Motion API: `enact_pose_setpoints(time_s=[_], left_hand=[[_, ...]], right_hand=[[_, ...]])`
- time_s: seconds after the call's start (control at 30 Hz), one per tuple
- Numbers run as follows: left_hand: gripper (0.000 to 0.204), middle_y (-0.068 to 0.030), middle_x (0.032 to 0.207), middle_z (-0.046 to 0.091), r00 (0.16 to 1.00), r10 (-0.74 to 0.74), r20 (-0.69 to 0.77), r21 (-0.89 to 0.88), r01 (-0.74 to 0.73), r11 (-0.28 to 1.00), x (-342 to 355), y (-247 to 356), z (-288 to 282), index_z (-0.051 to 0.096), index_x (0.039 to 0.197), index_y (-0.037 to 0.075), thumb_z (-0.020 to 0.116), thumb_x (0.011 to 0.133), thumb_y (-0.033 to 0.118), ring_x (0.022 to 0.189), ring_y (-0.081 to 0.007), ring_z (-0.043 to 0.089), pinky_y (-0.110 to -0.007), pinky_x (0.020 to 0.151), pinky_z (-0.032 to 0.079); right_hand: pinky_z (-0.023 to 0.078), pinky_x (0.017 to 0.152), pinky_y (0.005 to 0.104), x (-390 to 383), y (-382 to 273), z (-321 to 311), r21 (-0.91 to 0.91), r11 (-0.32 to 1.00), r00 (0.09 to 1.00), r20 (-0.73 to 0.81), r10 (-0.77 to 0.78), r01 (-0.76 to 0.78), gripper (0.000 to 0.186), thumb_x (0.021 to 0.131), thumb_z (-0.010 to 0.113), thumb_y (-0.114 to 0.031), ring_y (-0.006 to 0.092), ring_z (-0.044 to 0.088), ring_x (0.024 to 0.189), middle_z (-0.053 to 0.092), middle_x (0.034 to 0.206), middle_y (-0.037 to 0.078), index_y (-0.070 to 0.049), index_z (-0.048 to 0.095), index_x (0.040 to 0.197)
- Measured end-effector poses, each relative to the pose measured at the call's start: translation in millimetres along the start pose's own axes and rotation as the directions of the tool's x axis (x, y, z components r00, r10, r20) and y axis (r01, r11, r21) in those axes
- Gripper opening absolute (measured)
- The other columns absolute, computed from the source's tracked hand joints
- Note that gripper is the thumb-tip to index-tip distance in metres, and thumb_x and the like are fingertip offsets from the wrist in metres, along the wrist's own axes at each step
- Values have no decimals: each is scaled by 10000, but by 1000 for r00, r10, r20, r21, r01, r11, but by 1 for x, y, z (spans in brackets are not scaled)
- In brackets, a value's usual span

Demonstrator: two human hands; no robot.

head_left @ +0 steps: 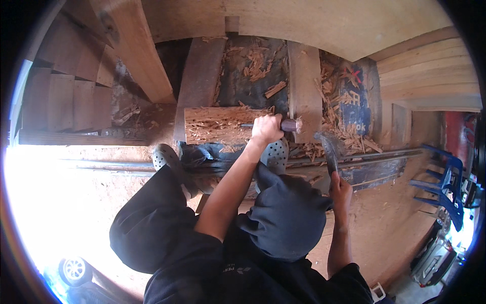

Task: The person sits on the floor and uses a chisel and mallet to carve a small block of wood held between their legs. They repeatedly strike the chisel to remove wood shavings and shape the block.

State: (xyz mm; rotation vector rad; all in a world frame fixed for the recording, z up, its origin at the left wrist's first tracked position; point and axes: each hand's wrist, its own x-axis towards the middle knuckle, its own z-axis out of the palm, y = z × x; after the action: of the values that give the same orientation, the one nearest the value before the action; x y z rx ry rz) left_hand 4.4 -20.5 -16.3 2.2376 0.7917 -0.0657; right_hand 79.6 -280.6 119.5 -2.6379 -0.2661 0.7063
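A rough-carved wooden block (212,123), its top gouged and splintered, lies crosswise in front of me, resting on planks. My left hand (267,129) is closed round a chisel (290,125) over the block's right end. The chisel lies nearly flat, its handle end sticking out to the right and its thin blade pointing left along the wood. My right hand (341,192) grips the handle of a hammer (332,148), whose dark head is raised to the right of the chisel, apart from it.
My feet, in perforated clogs (275,156), stand close by the block. Wood chips (258,63) litter the dark sheeting between planks (305,76). A thick beam (134,50) slants at the left. Long metal rods (374,157) run across behind the block. Blue plastic chairs (448,177) stand far right.
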Motion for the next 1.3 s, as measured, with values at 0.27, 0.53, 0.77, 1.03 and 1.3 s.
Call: enact_pose_setpoints(time_s=[0.27, 0.53, 0.77, 1.03, 1.3], left_hand=[[254, -189, 839, 643, 995, 26, 100, 43, -31, 999, -1, 4, 0, 614, 873, 78, 605, 634, 162, 813, -367, 620, -448, 718, 496], [171, -145, 776, 659, 964, 249, -89, -49, -254, 966, 13, 67, -30, 627, 813, 79, 615, 665, 164, 737, -307, 655, -422, 676, 522], [228, -152, 802, 661, 973, -134, -190, -115, 113, 987, 1, 63, -80, 647, 778, 45, 678, 688, 252, 764, -325, 651, -415, 690, 523], [416, -234, 706, 639, 560, -716, -417, -334, 638, 694, -76, -92, -164, 659, 775, -55, 717, 680, 346, 721, -339, 659, -394, 609, 480], [343, -257, 855, 639, 529, -796, -295, -369, 705, 605, -84, -121, -136, 664, 834, -39, 599, 611, 213, 869, -394, 624, -423, 780, 487]], right_hand=[[331, 466, 324, -18, 2, 16, 162, 987, 1000, -25, 12, -8, 554, 911, 495, -440, 115, 404, 518, 424, 512, 40, 41, 529, 638], [303, 431, 298, -12, -9, 6, 224, 974, 992, -125, -7, 35, 568, 926, 461, -446, 103, 394, 463, 416, 487, 19, 5, 504, 584], [278, 413, 276, -10, -18, 5, 432, 898, 984, -110, 143, -82, 561, 929, 450, -459, 93, 374, 432, 388, 483, -8, -40, 459, 557], [299, 429, 268, -6, -6, 39, 411, 904, 993, 40, 115, -121, 565, 908, 487, -477, 79, 390, 477, 414, 520, -11, -24, 483, 571], [345, 456, 323, 4, -7, 50, 210, 972, 994, 3, 105, -103, 635, 866, 514, -535, 117, 434, 499, 444, 506, 44, 45, 534, 609]])
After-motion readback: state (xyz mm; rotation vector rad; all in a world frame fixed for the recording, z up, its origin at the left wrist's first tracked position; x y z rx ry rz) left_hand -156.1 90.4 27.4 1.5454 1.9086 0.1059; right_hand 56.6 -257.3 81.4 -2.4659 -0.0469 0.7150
